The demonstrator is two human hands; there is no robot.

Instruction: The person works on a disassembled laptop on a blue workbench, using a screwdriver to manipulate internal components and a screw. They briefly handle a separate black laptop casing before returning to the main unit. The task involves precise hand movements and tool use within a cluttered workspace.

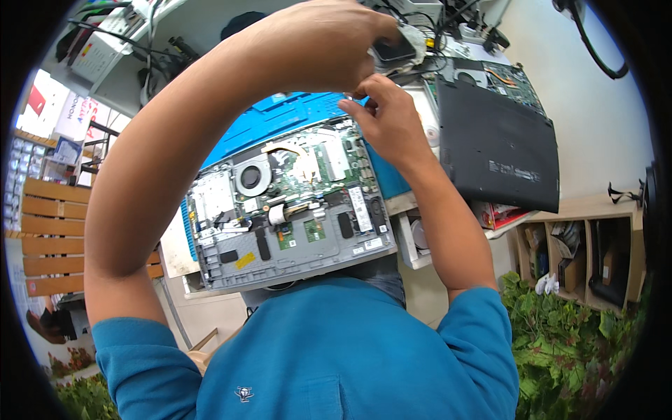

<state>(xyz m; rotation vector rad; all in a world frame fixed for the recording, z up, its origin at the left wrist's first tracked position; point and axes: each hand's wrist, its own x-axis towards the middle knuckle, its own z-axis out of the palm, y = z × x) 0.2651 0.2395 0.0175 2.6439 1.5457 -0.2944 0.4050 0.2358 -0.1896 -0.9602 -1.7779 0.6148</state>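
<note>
An opened laptop base (294, 245), its inner parts bared, lies in front of me partly on a blue mat (280, 115). A round fan (252, 178), green boards and a copper heat pipe show in it. Just beyond its far right corner is my right hand (392, 122), thumb and fingertips pinched; anything between them is too small to name. My left arm crosses over the mat, and my left hand (346, 38) is beside a dark phone-like device (395, 50) at the back. The left fingers are partly hidden and blurred, so their grip is unclear.
A black laptop cover (497, 147) leans at the right over another bared laptop board (507, 80). Cables and small gear (448, 35) crowd the back. Wooden cubby shelves (584, 259) and leafy plants (560, 336) stand at the right, a slatted wooden bench (56, 238) at the left.
</note>
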